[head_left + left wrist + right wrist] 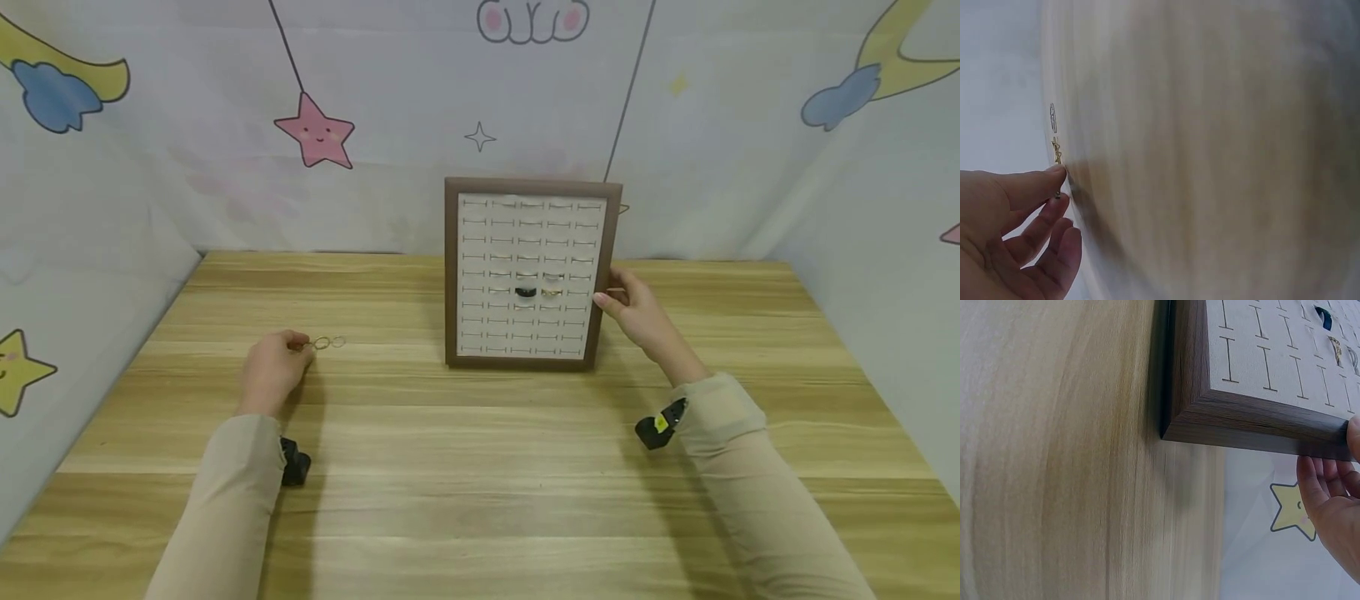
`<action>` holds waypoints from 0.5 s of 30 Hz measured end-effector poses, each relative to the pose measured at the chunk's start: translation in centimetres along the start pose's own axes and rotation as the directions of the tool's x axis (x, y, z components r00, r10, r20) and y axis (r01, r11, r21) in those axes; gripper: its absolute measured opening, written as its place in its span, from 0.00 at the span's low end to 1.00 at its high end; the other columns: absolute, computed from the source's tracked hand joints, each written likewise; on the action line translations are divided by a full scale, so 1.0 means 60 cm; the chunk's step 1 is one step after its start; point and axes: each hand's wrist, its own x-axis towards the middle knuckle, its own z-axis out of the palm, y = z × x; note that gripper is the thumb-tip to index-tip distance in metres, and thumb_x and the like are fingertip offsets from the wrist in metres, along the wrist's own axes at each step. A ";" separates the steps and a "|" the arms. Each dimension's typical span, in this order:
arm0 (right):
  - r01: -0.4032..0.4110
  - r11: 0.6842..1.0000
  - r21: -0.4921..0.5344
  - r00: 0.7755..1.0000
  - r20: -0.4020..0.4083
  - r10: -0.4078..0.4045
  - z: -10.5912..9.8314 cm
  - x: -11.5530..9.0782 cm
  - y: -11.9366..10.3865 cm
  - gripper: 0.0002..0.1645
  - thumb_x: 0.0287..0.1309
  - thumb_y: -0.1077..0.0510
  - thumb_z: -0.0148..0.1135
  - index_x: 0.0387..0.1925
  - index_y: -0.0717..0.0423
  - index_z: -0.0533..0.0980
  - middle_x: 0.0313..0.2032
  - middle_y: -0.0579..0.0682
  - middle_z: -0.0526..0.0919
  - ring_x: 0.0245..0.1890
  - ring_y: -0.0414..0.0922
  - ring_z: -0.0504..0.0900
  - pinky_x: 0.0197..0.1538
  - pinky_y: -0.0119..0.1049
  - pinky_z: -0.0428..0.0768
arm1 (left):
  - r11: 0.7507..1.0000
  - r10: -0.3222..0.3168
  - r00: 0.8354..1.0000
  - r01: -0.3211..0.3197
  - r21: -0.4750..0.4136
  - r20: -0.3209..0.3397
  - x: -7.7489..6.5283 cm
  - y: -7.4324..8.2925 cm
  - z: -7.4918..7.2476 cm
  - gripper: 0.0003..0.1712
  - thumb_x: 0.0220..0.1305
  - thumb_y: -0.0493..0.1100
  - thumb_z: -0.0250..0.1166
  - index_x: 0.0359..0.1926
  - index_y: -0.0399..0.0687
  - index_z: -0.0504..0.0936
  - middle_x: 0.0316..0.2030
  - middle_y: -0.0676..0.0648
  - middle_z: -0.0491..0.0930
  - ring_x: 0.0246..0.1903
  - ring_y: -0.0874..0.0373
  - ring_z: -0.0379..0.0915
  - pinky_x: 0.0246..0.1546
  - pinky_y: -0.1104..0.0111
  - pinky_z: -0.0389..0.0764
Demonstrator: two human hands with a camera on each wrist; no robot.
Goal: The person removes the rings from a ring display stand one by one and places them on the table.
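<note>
A ring display board [472, 333] with a brown wooden frame stands upright on the table, tilted slightly back. Its pale panel has rows of slots, and several rings sit in the middle, among them a black ring [526, 292] and a gold ring [551, 292]. My right hand [647, 312] grips the frame's right side, thumb at the front and fingers behind. On the left, my left hand [276, 367] pinches a small ring [1057, 195] between thumb and index finger, mostly hidden by the fingertips. Just beyond lie a gold ring [1056, 150] and a silver ring [1053, 117].
The wooden table [465, 483] reaches back to a pale curtain [397, 167] printed with stars and moons. Similar printed cloth hangs on both sides. A black wrist camera [295, 462] is strapped at the left cuff, another black camera [660, 425] at the right.
</note>
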 end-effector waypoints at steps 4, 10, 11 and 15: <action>0.001 1.000 0.008 1.000 0.005 -0.001 0.000 0.000 0.000 0.33 0.71 0.62 0.45 0.70 0.71 0.48 0.67 0.70 0.59 0.68 0.63 0.61 0.70 0.54 0.63 | 1.000 0.001 1.000 0.000 -0.004 0.015 0.000 0.000 0.000 0.21 0.70 0.41 0.53 0.59 0.32 0.73 0.57 0.30 0.73 0.56 0.33 0.68 0.53 0.45 0.71; -0.002 1.000 0.011 1.000 0.012 0.002 -0.001 -0.002 -0.001 0.34 0.71 0.62 0.45 0.71 0.70 0.47 0.67 0.70 0.58 0.68 0.63 0.61 0.70 0.55 0.62 | 1.000 0.007 1.000 -0.007 -0.012 0.011 -0.002 0.002 -0.001 0.22 0.69 0.40 0.52 0.58 0.32 0.73 0.57 0.30 0.73 0.56 0.34 0.68 0.54 0.45 0.71; -0.004 1.000 0.013 1.000 0.013 0.004 -0.001 -0.002 -0.001 0.33 0.71 0.62 0.45 0.71 0.70 0.47 0.67 0.70 0.59 0.68 0.63 0.61 0.70 0.55 0.62 | 1.000 0.012 1.000 -0.012 -0.014 0.012 -0.002 0.002 -0.001 0.22 0.69 0.40 0.52 0.59 0.31 0.73 0.57 0.29 0.73 0.57 0.33 0.68 0.54 0.45 0.71; -0.001 1.000 0.019 1.000 0.013 0.000 -0.001 0.000 0.001 0.33 0.71 0.62 0.45 0.70 0.71 0.48 0.66 0.70 0.60 0.68 0.63 0.61 0.70 0.55 0.62 | 0.999 0.023 0.999 -0.023 -0.026 0.030 -0.003 0.001 -0.007 0.24 0.68 0.41 0.53 0.61 0.31 0.71 0.59 0.28 0.70 0.59 0.31 0.65 0.57 0.43 0.69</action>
